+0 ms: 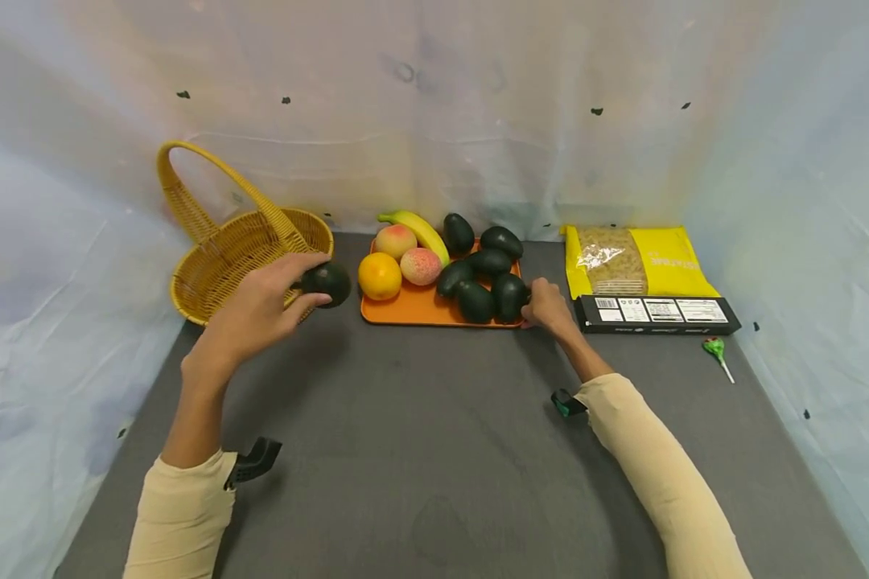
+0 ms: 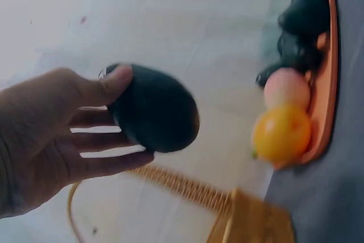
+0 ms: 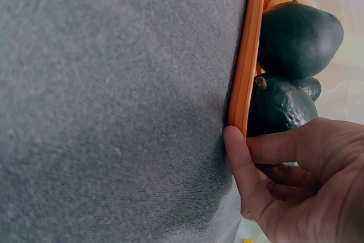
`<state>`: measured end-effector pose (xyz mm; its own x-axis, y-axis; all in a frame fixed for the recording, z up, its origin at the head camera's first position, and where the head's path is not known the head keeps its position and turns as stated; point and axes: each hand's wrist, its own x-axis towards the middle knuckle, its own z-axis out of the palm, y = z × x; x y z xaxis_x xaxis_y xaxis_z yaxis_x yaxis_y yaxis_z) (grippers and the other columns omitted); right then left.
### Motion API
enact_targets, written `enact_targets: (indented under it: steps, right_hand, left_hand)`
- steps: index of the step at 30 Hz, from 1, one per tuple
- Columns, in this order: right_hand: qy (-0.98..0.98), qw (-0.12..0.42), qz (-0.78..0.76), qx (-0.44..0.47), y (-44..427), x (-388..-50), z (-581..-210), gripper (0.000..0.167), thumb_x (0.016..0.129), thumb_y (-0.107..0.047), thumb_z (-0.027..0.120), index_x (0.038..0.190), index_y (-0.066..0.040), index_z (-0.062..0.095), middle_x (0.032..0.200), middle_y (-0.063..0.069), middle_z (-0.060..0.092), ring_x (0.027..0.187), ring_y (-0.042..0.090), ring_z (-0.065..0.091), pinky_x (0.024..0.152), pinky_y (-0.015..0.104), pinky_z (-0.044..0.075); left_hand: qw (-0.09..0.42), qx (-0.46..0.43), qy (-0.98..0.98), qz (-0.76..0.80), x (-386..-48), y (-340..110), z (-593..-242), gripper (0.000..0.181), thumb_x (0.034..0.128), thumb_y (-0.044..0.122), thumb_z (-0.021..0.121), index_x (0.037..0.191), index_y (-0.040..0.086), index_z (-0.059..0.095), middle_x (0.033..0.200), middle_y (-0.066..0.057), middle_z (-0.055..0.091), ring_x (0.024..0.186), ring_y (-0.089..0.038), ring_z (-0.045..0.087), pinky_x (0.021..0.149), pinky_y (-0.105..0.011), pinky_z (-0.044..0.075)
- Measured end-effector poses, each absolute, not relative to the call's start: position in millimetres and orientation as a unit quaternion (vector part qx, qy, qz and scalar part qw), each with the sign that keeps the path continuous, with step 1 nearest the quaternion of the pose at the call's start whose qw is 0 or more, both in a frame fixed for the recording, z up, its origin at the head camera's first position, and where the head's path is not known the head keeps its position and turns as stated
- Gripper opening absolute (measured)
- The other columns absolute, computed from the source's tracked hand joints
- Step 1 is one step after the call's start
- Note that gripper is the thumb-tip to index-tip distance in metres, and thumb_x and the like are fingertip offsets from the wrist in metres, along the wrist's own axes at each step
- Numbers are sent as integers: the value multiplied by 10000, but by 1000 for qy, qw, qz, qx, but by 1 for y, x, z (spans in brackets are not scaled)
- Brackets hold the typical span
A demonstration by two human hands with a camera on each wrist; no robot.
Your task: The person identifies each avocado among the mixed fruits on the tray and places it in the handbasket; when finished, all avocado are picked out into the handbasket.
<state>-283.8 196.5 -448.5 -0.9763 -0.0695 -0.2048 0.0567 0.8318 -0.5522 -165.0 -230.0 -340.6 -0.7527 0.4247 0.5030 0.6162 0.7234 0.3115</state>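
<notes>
Toward the surface's (image 1: 420,450) far-left corner, head view: wicker basket (image 1: 203,281), handle arched over its opening. Left hand (image 1: 257,304) just right of it, grasping a dark green avocado (image 1: 327,285), lifted, between basket and orange tray (image 1: 398,314). Tray sits mid far edge: orange (image 1: 380,277), peaches (image 1: 421,266) and banana (image 1: 423,232) left, more avocados (image 1: 510,297) right. Right hand (image 1: 548,305) at the tray's near-right corner. Left forearm (image 1: 203,410) up from near edge, left of centre, hand turned toward the tray; right forearm (image 1: 586,358) slanting in from near edge, right of centre, low. Pasta packet (image 1: 666,261) and black box (image 1: 659,314) toward far-right corner; lollipop (image 1: 717,354) by the right edge.

Left wrist view: thumb (image 2: 120,79) over one end of the avocado, fingers (image 2: 111,166) spread along the far side. Much of the rounded body pokes out past the grasp. Skin looks smooth; judge it could slip, so firm, even pressure, no squeezing. Basket handle low in this view, blurred; a careful carry probably wants knuckles and fruit well clear of it.

Right wrist view: fingers (image 3: 242,157) pinch the tray rim at its corner, avocados just beside. Reads as a steadying hold: best kept light and level, since tipping the rim might start the round fruit rolling.
</notes>
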Motion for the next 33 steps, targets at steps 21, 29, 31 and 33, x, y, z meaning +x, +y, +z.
enact_targets:
  steps: [21,29,31,33]
  right_hand:
    - [951,101,-290,-19,197,-278,-450,451,896,47,591,1339,128,612,1141,345,710,795,338,792,793,454,650]
    - [952,95,-291,-21,202,-279,-452,439,895,44,584,1323,139,613,1154,356,709,724,287,788,758,433,648]
    - [951,93,-293,-26,201,-280,-452,457,897,42,582,1341,147,599,1168,366,702,738,298,793,765,440,650]
    - [952,90,-293,-29,200,-282,-452,481,894,42,585,1363,148,586,1183,373,697,758,316,797,776,450,650]
  left_hand:
    - [206,-175,-941,-205,-170,-347,-338,545,891,16,800,1388,-80,600,1245,-348,677,934,-500,721,757,-107,540]
    - [115,-153,-967,-166,-213,-362,-352,536,963,144,757,1403,-96,566,1309,-373,637,1061,-518,660,852,-640,522]
    - [99,-147,-971,-163,-224,-365,-354,538,974,160,745,1411,-93,560,1344,-379,615,1135,-543,629,900,-659,506]
    - [93,-148,-971,-166,-236,-368,-358,525,978,149,737,1411,-91,562,1372,-378,600,1184,-558,606,941,-670,493]
